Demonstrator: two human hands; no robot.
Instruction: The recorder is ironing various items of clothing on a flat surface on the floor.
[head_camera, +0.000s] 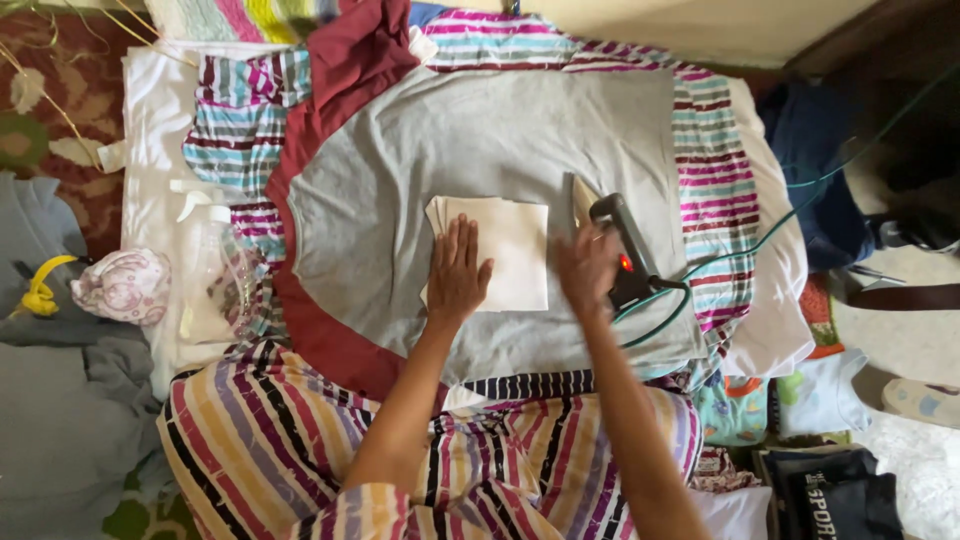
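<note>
My left hand (458, 272) lies flat, fingers spread, on the left part of a folded white cloth (510, 250). The cloth rests on a grey shirt with maroon trim (400, 190) spread over a padded surface. My right hand (588, 268) is blurred just right of the cloth, its fingertips at the black handle of an electric iron (622, 250). The iron itself looks sharp and still, with a red light glowing on its body. I see no fingers wrapped around the handle.
A green cord (760, 240) runs from the iron off to the right. A clear spray bottle (212, 262) lies at the left on a striped sheet (715, 170). Piles of clothes (830, 490) sit at the lower right, and grey fabric (60, 420) at the left.
</note>
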